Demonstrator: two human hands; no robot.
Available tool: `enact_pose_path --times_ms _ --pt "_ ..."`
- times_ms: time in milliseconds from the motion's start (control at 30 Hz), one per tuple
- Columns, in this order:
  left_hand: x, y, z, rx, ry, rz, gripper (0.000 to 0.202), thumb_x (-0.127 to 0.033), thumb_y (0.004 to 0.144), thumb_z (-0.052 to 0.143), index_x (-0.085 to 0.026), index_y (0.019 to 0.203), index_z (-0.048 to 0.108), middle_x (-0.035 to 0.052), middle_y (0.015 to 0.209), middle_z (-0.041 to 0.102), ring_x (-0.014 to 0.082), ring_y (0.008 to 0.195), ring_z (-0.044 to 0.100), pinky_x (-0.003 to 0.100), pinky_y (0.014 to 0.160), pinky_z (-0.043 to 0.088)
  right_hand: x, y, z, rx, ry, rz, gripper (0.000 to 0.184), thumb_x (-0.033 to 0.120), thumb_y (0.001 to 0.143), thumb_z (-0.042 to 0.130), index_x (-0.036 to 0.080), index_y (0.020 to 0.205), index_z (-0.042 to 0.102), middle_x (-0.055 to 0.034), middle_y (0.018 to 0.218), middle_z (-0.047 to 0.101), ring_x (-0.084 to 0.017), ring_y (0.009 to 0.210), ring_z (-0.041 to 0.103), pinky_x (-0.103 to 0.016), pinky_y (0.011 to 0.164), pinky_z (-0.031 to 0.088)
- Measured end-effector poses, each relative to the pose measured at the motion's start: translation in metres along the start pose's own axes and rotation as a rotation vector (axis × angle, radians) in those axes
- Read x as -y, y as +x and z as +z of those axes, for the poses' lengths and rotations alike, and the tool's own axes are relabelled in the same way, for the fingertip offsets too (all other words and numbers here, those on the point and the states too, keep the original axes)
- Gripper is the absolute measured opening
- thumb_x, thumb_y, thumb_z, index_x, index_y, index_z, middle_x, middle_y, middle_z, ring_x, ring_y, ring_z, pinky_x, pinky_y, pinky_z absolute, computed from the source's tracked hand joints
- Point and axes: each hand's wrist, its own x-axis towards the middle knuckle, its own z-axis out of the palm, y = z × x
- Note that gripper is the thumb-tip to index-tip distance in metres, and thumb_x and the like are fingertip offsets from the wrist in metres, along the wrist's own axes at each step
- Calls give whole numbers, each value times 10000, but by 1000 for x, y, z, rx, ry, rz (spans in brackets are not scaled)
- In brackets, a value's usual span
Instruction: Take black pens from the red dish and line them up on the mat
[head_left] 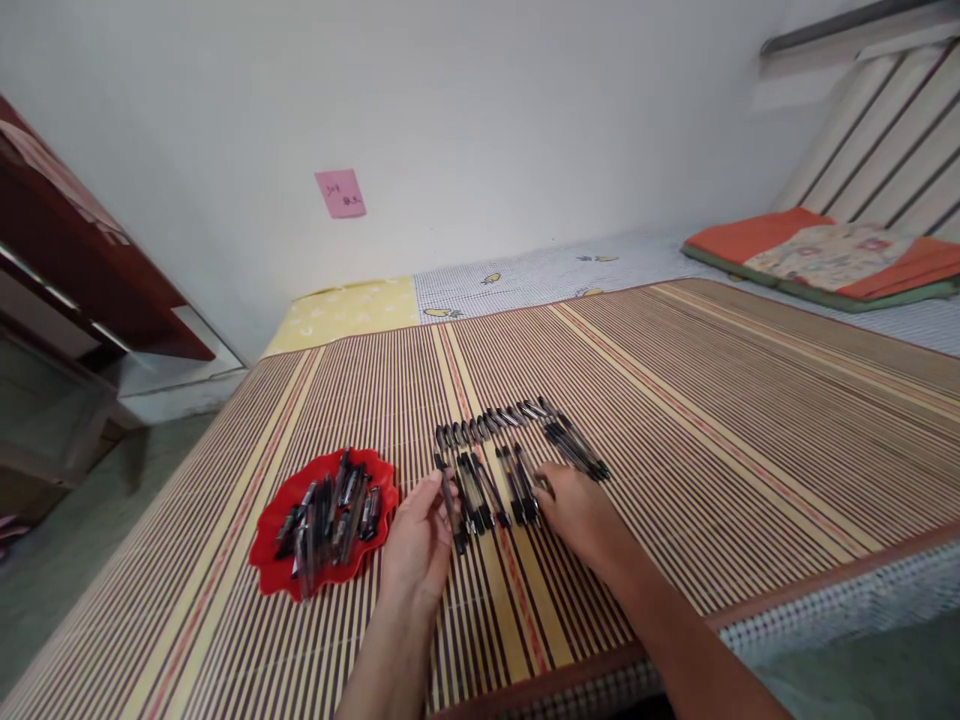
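Observation:
Two short rows of dark gel pens (472, 490) lie side by side on the striped mat, their clear barrels pointing roughly away from me. At the left end, my left hand (420, 530) has its thumb and fingers around a pen (451, 510). My right hand (576, 510) is closed at the right end, its fingertips on another pen (528, 465) partly hidden by them. Beyond the pens runs a line of black pen caps (480, 427). Several more dark pens (576, 447) lie slanted in a bunch past my right hand.
A red scalloped plate (270, 525) heaped with pens stands left of my left hand. The striped mat (675, 440) covers the bed. Folded orange and floral cloth (832, 255) lies at the far right, by a slatted headboard (892, 130). A pink note (340, 194) is on the wall.

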Motion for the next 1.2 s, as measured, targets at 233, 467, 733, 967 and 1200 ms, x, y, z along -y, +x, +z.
enact_pose_path --times_ms 233,467,733,967,1200 --pt "0 0 0 -3 13 -4 175 -110 902 558 -72 836 715 53 670 675 88 550 604 172 521 519 1 -1 5 -19 65 -42 258 217 949 479 132 1084 681 -130 1025 731 -215 943 673 -266 754 413" --pt "0 -5 3 -4 92 -43 162 -127 887 583 -60 834 721 45 649 656 90 534 590 171 478 477 -5 2 14 -49 119 -106 322 225 962 434 122 1157 670 -152 1115 707 -232 1002 659 -278 808 438" --pt "11 -3 -2 160 182 -104 209 -248 725 789 -75 829 738 24 644 653 84 547 574 176 540 488 -14 7 14 -85 231 -148 302 197 939 419 134 1040 697 -139 1006 728 -237 943 669 -298 799 454" --pt "14 -4 -2 214 222 -89 324 -330 605 884 -126 796 719 8 699 680 77 556 570 173 537 473 -27 11 18 -105 307 -203 275 211 910 447 142 974 705 -123 959 739 -245 911 672 -319 798 455" --pt "11 -6 0 206 237 -84 360 -346 581 893 -122 808 727 -8 660 644 71 565 557 170 563 468 -25 9 11 -101 319 -142 236 254 892 495 141 948 694 -122 877 724 -240 814 658 -320 726 445"
